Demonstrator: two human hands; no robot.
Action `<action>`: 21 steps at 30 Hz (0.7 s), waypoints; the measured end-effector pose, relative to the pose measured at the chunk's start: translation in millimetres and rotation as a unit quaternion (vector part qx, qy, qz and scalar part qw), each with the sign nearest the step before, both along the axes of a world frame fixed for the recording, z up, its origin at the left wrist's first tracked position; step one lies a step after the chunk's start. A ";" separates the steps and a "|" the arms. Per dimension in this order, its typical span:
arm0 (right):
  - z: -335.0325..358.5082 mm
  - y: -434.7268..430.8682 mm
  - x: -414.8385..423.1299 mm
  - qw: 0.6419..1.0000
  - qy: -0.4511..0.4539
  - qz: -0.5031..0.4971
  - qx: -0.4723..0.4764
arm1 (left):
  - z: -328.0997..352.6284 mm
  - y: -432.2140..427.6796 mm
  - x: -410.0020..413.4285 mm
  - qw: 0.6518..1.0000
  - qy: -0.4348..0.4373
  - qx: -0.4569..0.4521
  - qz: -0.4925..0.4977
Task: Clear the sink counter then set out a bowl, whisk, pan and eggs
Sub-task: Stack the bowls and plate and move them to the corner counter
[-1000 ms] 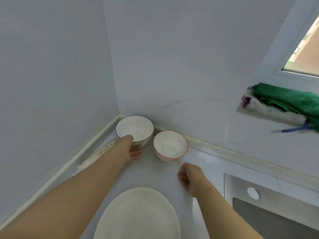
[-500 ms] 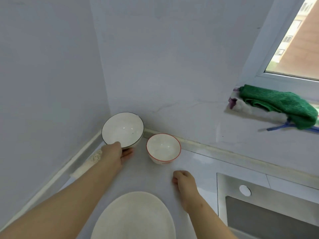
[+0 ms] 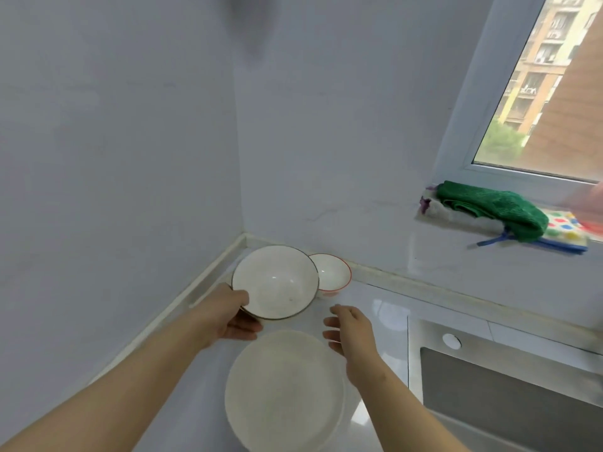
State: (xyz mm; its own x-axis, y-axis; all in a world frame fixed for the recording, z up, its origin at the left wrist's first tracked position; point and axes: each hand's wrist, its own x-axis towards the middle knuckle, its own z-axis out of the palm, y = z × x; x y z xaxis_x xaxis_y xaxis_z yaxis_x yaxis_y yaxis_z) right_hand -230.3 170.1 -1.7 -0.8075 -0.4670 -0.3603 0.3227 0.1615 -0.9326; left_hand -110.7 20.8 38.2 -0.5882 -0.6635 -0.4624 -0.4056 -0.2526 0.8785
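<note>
My left hand (image 3: 228,316) grips the near rim of a white bowl with a dark rim (image 3: 275,282), thumb inside and fingers under it, and holds it lifted and tilted above the white counter (image 3: 375,308). Behind it, partly hidden, a smaller white bowl with a red rim (image 3: 332,272) stands in the corner by the wall. My right hand (image 3: 350,327) hovers open over the counter just right of the lifted bowl, holding nothing. A large white plate (image 3: 284,389) lies on the counter in front of both hands.
A steel sink (image 3: 509,380) is set into the counter at the right. On the window sill lie a green cloth (image 3: 496,207) and a cloth with coloured dots (image 3: 567,228). Walls close the corner at left and behind.
My left hand has lifted the dark-rimmed bowl off the counter and toward me, so it now covers part of the red-rimmed bowl. My right hand uncurled and rose off the counter.
</note>
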 end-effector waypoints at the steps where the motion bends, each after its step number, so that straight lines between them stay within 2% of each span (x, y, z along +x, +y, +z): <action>1: 5.5 2.0 7.4 1.000 0.005 0.006 -0.003 | 0.8 9.6 7.6 1.000 -0.010 -0.002 -0.013; 6: 10.0 14.3 33.2 0.999 0.020 0.030 0.004 | -14.6 43.2 30.7 0.998 -0.047 -0.004 -0.051; 12: -10.2 32.5 50.1 0.995 0.035 0.077 0.061 | -42.2 59.5 44.6 0.997 -0.065 -0.001 -0.039; 21: -20.4 41.3 57.4 0.992 0.027 0.086 0.093 | -54.1 74.6 51.9 0.997 -0.073 0.026 -0.030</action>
State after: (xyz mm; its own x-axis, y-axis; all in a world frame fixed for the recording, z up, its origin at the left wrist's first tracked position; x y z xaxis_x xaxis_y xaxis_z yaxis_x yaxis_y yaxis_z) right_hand -172.9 211.4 -22.1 -0.7420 -0.5289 -0.4119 0.2258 0.3813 -0.8964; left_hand -58.8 95.4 -15.9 -0.5493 -0.6030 -0.5785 -0.5441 -0.2673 0.7953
